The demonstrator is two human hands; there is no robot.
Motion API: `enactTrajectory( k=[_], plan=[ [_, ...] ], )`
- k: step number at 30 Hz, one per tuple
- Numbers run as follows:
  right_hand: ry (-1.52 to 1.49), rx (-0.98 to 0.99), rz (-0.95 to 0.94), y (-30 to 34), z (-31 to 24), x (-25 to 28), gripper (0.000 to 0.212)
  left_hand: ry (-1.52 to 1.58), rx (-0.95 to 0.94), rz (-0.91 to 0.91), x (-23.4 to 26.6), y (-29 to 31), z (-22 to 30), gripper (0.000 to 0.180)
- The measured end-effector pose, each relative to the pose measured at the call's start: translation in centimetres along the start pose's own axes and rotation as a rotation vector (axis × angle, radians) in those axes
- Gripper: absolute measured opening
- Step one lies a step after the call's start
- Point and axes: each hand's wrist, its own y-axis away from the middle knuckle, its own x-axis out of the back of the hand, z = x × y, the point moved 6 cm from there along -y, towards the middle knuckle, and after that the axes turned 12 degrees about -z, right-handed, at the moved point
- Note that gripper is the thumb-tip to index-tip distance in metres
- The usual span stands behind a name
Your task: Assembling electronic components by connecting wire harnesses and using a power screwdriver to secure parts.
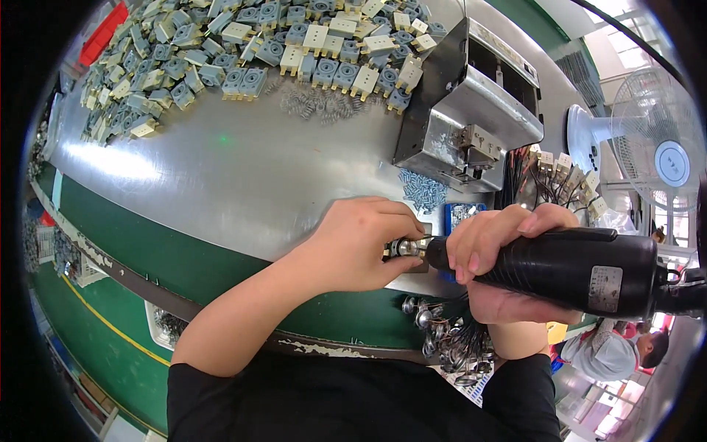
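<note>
My left hand (361, 239) is closed around a small round metal part (404, 248) at the table's near edge, pinching it between thumb and fingers. A black electric screwdriver (563, 269) lies sideways in my right hand (490, 247), its fingers wrapped round the front of the body. The tool's nose points left and meets the small part, or sits right beside it; the tip itself is hard to make out. Just beyond my fingers is a heap of small bluish screws (422, 191). A blue box (462, 212) of small parts is partly hidden behind my right hand.
Grey and cream plastic blocks (250, 51) cover the back of the metal table (243, 173), with loose springs (320, 103) before them. A metal box-shaped fixture (479, 103) stands right of centre. Wired round metal parts (449, 335) hang at the near edge. A fan (663, 147) and a person (604, 353) are at right.
</note>
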Motion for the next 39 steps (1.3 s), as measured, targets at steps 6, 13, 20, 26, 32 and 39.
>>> enactTrajectory(
  k=[6, 13, 20, 26, 32, 39],
  plan=[
    [-0.043, -0.044, -0.024, -0.3, -0.2, 0.0, 0.101, -0.005, 0.009, -0.035, 0.0, 0.2, -0.2, 0.028],
    [-0.176, 0.317, -0.254, -4.8, -3.7, 4.5, 0.121, -0.042, -0.055, -0.017, -0.1, -0.3, 0.5, 0.026],
    [0.169, 0.155, 0.301, -7.3, -2.2, 8.7, 0.115, -0.014, -0.032, -0.016, 0.1, -0.2, 0.8, 0.028],
    [0.182, 0.159, 0.336, -7.8, -1.5, 9.4, 0.110, -0.018, -0.030, -0.010, 0.1, -0.5, 1.0, 0.029],
    [0.186, 0.148, 0.326, -8.1, -1.1, 9.1, 0.110, -0.009, -0.030, -0.009, 0.2, -0.3, 0.9, 0.030],
    [0.214, 0.137, 0.297, -8.1, -0.6, 9.0, 0.109, 0.012, -0.026, -0.011, 0.2, -0.3, 0.8, 0.030]
  ],
)
